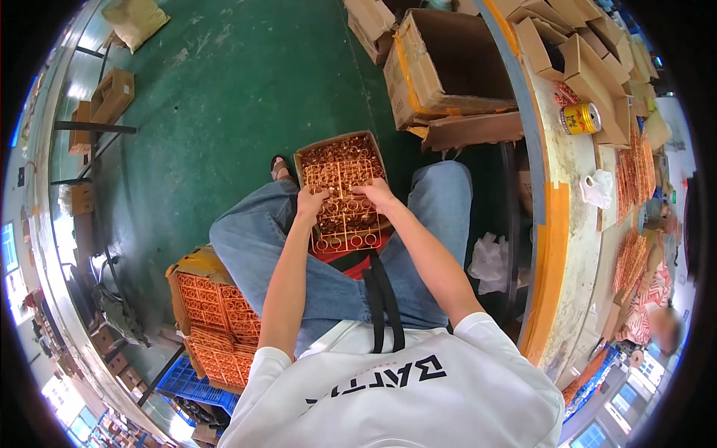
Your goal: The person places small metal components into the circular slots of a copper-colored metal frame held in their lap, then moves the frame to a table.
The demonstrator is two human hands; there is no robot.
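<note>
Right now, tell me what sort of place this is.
Likely a workshop or small factory: the left hand and right hand hold an orange ring frame over a carton of small pieces, a box of similar frames stands at the left, and open cardboard boxes sit on a long worktable.
</note>
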